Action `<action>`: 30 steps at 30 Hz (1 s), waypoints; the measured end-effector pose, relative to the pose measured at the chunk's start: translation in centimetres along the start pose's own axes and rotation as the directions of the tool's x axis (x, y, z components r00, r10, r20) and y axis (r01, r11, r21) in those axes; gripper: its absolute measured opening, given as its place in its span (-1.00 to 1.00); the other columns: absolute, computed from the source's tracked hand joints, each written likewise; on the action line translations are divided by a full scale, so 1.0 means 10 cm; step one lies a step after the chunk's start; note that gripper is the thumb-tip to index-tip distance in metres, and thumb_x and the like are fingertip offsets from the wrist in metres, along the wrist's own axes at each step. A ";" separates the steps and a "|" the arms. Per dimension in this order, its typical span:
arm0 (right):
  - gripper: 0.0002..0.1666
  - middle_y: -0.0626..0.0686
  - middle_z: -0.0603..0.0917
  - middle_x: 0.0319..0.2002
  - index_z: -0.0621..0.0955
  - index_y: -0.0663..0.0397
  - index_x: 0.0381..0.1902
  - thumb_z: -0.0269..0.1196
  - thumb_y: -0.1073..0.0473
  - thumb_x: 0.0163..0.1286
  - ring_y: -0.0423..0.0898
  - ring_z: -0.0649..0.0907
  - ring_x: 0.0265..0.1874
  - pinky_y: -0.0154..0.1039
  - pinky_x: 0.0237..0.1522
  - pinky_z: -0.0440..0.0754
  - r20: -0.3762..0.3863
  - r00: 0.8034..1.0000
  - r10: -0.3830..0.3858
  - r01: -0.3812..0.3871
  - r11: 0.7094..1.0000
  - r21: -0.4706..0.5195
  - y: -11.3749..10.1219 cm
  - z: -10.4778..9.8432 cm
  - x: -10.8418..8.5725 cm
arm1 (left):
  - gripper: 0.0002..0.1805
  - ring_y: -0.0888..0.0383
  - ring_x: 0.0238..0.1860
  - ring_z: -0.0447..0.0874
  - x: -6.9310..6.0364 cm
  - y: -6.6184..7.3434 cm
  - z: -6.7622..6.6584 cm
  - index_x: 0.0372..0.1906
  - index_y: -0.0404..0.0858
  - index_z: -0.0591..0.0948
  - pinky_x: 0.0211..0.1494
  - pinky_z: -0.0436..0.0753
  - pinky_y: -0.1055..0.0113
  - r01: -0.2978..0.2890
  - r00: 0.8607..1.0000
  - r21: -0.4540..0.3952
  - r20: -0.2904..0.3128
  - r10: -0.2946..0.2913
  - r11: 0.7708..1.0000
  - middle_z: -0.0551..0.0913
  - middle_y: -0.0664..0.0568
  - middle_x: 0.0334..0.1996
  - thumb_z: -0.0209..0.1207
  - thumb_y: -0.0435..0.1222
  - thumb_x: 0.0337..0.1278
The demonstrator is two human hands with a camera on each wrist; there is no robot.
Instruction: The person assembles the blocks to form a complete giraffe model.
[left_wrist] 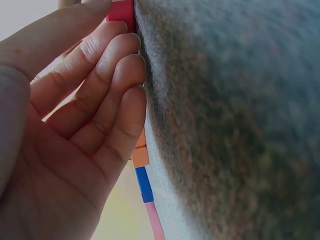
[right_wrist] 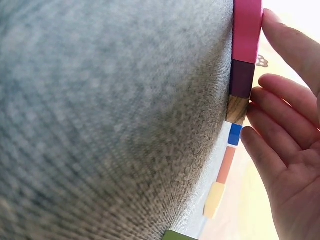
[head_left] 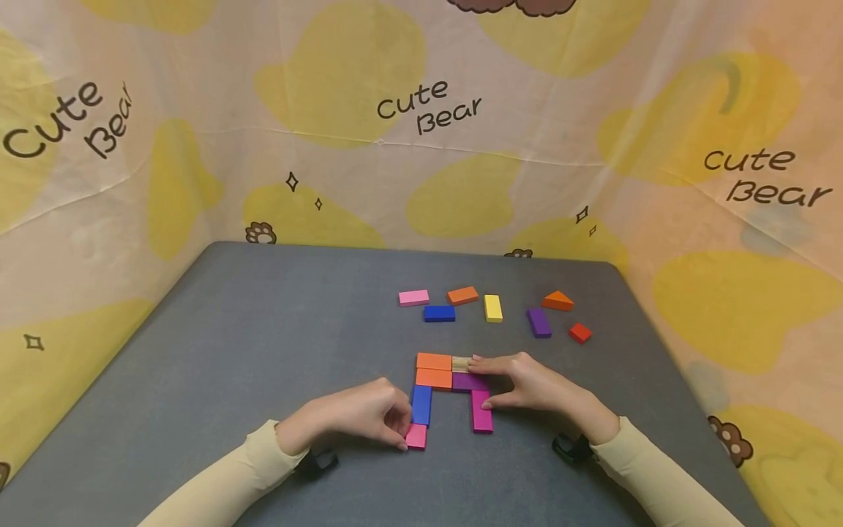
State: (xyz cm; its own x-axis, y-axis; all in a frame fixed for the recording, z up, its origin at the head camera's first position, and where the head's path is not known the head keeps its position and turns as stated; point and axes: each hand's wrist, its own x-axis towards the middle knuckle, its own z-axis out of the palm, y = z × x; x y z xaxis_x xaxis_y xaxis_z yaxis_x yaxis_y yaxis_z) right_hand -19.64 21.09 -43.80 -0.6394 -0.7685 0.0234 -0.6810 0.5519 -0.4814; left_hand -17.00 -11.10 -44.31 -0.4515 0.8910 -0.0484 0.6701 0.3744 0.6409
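Observation:
Flat blocks lie joined on the table: two orange blocks (head_left: 434, 361), a wooden one (head_left: 460, 364), a purple one (head_left: 468, 381), a magenta one (head_left: 482, 413), a blue one (head_left: 421, 405) and a small pink block (head_left: 416, 436). The left hand (head_left: 362, 414) has its fingers curled and its thumb at the pink block's near left corner; in the left wrist view the same block (left_wrist: 121, 15) is partly behind the fingertips. Fairly straight fingers of the right hand (head_left: 536, 382) touch the wooden block (right_wrist: 237, 109), its thumb resting against the magenta block (right_wrist: 247, 31).
Behind lie loose blocks: pink (head_left: 413, 298), blue (head_left: 439, 314), orange (head_left: 462, 295), yellow (head_left: 492, 308), purple (head_left: 538, 323), an orange triangle (head_left: 557, 301) and red (head_left: 580, 333). A green block (right_wrist: 179, 235) shows in the right wrist view. Printed cloth surrounds the grey table (head_left: 296, 315).

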 end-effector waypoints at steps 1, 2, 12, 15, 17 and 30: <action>-0.25 -0.03 0.50 0.25 0.49 -0.04 0.27 0.39 -0.12 0.12 -0.15 0.49 0.25 -0.15 0.16 0.51 0.001 1.000 0.001 -0.001 1.000 -0.002 0.00 0.00 0.00 | -0.83 0.50 -0.58 0.39 0.00 0.00 0.00 -0.52 -0.01 0.60 -0.53 0.48 0.58 -0.001 1.000 0.001 -0.001 0.001 1.000 0.49 0.32 -0.61 0.39 -0.12 -0.04; -0.25 -0.03 0.50 0.25 0.49 -0.04 0.26 0.39 -0.12 0.12 -0.15 0.49 0.25 -0.15 0.16 0.51 -0.001 1.000 0.002 -0.002 1.000 0.000 0.00 0.00 0.00 | -0.83 0.49 -0.59 0.39 0.01 0.01 0.00 -0.52 -0.01 0.60 -0.53 0.48 0.58 -0.001 1.000 0.001 -0.002 0.001 1.000 0.49 0.32 -0.61 0.39 -0.12 -0.04; -0.25 -0.03 0.49 0.26 0.49 -0.04 0.27 0.39 -0.12 0.12 -0.15 0.49 0.25 -0.15 0.16 0.51 0.001 1.000 0.007 -0.007 1.000 0.003 0.00 0.00 0.00 | -0.80 0.49 -0.60 0.38 0.00 -0.01 -0.06 -0.55 0.00 0.58 -0.55 0.45 0.58 -0.008 0.999 0.010 -0.046 0.009 1.000 0.47 0.34 -0.63 0.39 -0.10 -0.05; -0.24 -0.03 0.49 0.26 0.49 -0.03 0.26 0.39 -0.13 0.12 -0.15 0.49 0.25 -0.15 0.16 0.51 -0.002 1.000 0.001 -0.001 1.000 -0.002 0.00 0.00 0.00 | -0.80 0.43 -0.53 0.43 0.03 -0.05 -0.14 -0.50 -0.02 0.59 -0.48 0.50 0.54 -0.007 0.992 0.033 -0.122 0.011 0.999 0.50 0.30 -0.57 0.41 -0.10 -0.07; -0.24 -0.03 0.50 0.26 0.50 -0.03 0.26 0.39 -0.13 0.12 -0.15 0.49 0.25 -0.15 0.16 0.51 -0.005 1.000 -0.005 0.005 1.000 -0.006 0.00 0.00 0.00 | -0.77 0.37 -0.38 0.50 0.05 -0.08 -0.20 -0.38 -0.05 0.62 -0.32 0.57 0.47 0.005 0.984 0.066 -0.176 0.006 0.998 0.55 0.25 -0.43 0.42 -0.09 -0.10; -0.24 -0.04 0.48 0.27 0.49 -0.06 0.27 0.37 -0.15 0.13 -0.16 0.49 0.25 -0.16 0.17 0.51 0.006 1.000 0.013 -0.013 1.000 -0.001 0.01 0.00 0.00 | -0.21 0.20 0.40 0.26 0.31 -0.18 -0.30 0.30 -0.08 0.45 0.36 0.34 0.06 0.058 0.996 0.147 -0.076 -0.047 0.987 0.44 0.15 0.30 0.39 0.05 -0.12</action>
State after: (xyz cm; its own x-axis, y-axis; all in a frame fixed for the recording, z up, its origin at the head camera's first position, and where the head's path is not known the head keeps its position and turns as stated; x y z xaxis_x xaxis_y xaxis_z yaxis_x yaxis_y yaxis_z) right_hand -19.70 21.17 -43.89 -0.6462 -0.7631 0.0120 -0.6729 0.5623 -0.4807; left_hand -21.42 -9.77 -43.32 -0.5258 0.8504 -0.0199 0.7223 0.4587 0.5175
